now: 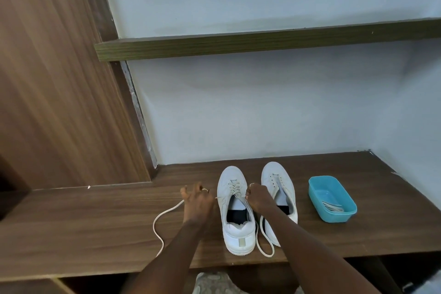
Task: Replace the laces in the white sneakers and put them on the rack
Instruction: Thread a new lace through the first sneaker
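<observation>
Two white sneakers stand side by side, toes to the wall, on a wooden table (95, 227). The left sneaker (236, 212) is partly laced with a cream lace. My left hand (198, 200) pinches one end of that lace (158, 224) beside the shoe; the slack loops over the table to the left. My right hand (257, 198) grips the other end at the shoe's right eyelets, and its slack hangs in a loop (265, 241) between the shoes. The right sneaker (279, 188) shows bare eyelets and is partly hidden by my right arm.
A blue plastic tub (331, 198) with laces inside sits right of the shoes. A wooden shelf (262, 40) runs along the pale wall above. A wooden panel (59, 79) rises at the left. The table's front edge is close to my body.
</observation>
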Motion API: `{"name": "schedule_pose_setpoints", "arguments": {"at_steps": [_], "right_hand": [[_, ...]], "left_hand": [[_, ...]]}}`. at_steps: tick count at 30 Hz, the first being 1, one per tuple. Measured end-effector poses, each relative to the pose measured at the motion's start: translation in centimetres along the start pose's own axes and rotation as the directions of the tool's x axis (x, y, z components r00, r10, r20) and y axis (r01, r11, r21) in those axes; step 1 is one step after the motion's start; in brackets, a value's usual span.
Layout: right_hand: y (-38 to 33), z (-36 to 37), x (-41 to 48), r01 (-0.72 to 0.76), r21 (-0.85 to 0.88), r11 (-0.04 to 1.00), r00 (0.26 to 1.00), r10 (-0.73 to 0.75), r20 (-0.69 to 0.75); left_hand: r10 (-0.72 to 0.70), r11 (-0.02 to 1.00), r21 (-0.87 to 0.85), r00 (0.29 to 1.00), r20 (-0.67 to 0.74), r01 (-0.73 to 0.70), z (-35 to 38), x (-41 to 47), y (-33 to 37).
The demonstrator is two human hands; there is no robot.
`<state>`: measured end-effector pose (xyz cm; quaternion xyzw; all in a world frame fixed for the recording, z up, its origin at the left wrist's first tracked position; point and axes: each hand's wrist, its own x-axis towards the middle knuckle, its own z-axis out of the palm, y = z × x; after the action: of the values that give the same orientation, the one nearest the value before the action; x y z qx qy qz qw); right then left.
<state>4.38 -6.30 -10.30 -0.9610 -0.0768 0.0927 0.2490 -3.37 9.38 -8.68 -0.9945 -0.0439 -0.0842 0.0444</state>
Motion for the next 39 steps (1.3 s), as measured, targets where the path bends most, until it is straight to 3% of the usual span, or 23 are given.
{"name": "schedule_pose_setpoints", "arguments": {"at_steps": [3, 7, 11, 15, 20, 23, 26, 28, 30, 32, 34, 39], "right_hand": [[-0.2, 0.0, -0.2, -0.015, 0.002, 1.000, 1.000, 0.015, -0.027], [-0.3, 0.2, -0.6, -0.040, -0.015, 0.999, 0.997, 0.039, -0.060], [-0.6, 0.6, -1.3, -0.043, -0.070, 0.997, 0.991, 0.034, -0.132], [-0.9, 0.9, -1.9, -0.125, -0.046, 0.991, 0.979, 0.116, -0.164], [-2.1, 1.7, -2.6, -0.295, 0.090, 0.951, 0.946, 0.304, -0.110], [-3.0, 2.1, -2.9, -0.342, 0.284, 0.896, 0.927, 0.371, -0.053], [-3.1, 2.2, -2.3, -0.373, 0.463, 0.804, 0.916, 0.399, 0.045], [-3.1, 2.3, -1.8, -0.379, 0.576, 0.724, 0.910, 0.406, 0.087], [-3.2, 2.4, -1.3, -0.357, 0.745, 0.564, 0.901, 0.417, 0.117], [-3.2, 2.2, -1.2, -0.337, 0.818, 0.467, 0.885, 0.453, 0.106], [-3.0, 1.8, -1.3, -0.333, 0.842, 0.426, 0.873, 0.477, 0.104], [-2.6, 1.9, -1.3, -0.381, 0.794, 0.474, 0.842, 0.532, 0.086]], "left_hand": [[0.039, 0.996, 0.086, 0.997, -0.066, -0.033, 0.4, 0.0, -0.5], [0.017, 0.999, -0.026, 0.983, -0.184, -0.022, 2.2, 0.2, -0.2], [-0.176, 0.942, -0.300, 0.982, -0.065, 0.149, 2.2, 0.1, 1.0], [-0.390, 0.765, -0.552, 0.921, 0.016, 0.333, 2.1, -0.1, 1.7], [-0.302, 0.758, -0.560, 0.941, 0.152, 0.334, 3.3, -0.1, 3.0], [-0.257, 0.723, -0.606, 0.943, 0.210, 0.332, 3.7, 0.1, 4.1], [-0.287, 0.585, -0.709, 0.918, 0.274, 0.394, 3.5, 0.5, 4.6], [-0.297, 0.433, -0.788, 0.894, 0.335, 0.438, 3.5, 1.0, 4.8], [-0.326, 0.288, -0.837, 0.869, 0.371, 0.465, 3.1, 1.4, 4.8], [-0.368, 0.225, -0.849, 0.848, 0.381, 0.478, 2.6, 1.7, 4.8], [-0.393, 0.152, -0.858, 0.827, 0.403, 0.490, 2.8, 2.0, 4.9], [-0.451, -0.004, -0.837, 0.746, 0.490, 0.548, 5.4, 3.2, 4.6]]}}
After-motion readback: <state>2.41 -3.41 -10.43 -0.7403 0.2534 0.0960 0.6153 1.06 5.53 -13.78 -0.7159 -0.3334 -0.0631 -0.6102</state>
